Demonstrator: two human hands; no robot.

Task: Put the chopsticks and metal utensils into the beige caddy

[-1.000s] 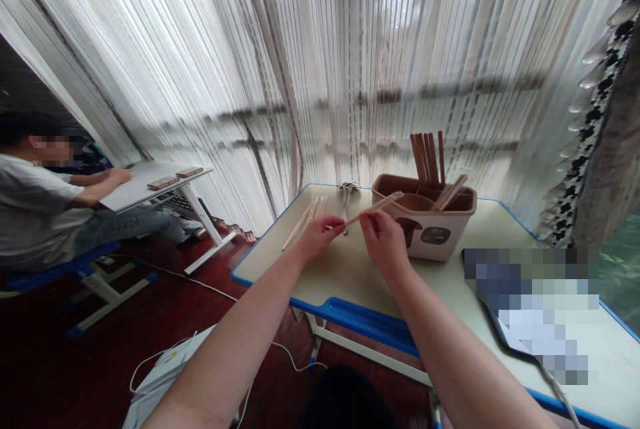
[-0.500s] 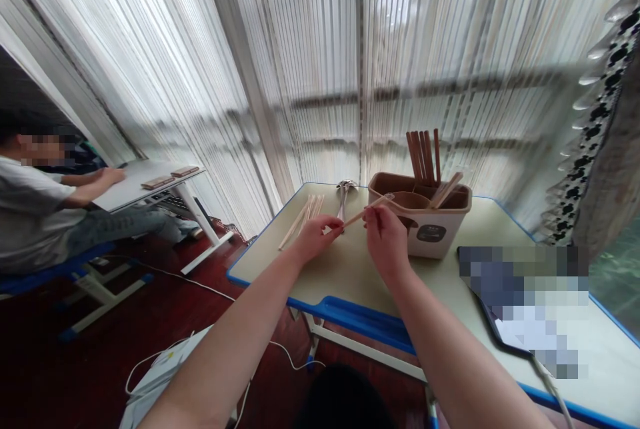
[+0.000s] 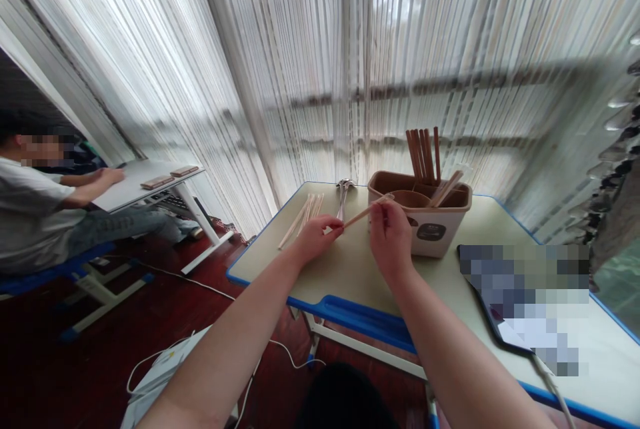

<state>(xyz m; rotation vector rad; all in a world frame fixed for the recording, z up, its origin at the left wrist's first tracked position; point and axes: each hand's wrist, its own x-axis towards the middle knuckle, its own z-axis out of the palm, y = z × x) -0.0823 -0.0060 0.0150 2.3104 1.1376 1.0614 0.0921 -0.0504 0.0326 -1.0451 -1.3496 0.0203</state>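
A pair of pale wooden chopsticks (image 3: pixel 357 217) in a clear wrapper slants up to the right over the table. My left hand (image 3: pixel 316 239) pinches its lower end between thumb and fingers. At the upper end, my right hand (image 3: pixel 391 239) is closed on the clear wrapper. Just behind my right hand stands a brown and white utensil holder (image 3: pixel 457 229). Several dark brown chopsticks (image 3: pixel 423 157) stand upright in it, and a wrapped pale pair (image 3: pixel 447 189) leans in its right part. Beyond my left hand lie several pale chopsticks (image 3: pixel 294 226) and metal spoons (image 3: pixel 343 197).
The blue-edged table (image 3: pixel 280 269) carries a dark flat device (image 3: pixel 500 336), partly blurred out, with a cable at the right. To the left, a person (image 3: pixel 35 196) sits at another table (image 3: pixel 125 186) with wooden blocks (image 3: pixel 157 182). A striped curtain (image 3: pixel 310 69) hangs behind.
My right hand has slid along the chopsticks towards their upper end, away from my left hand. My left hand keeps its pinch. The view has shifted slightly.
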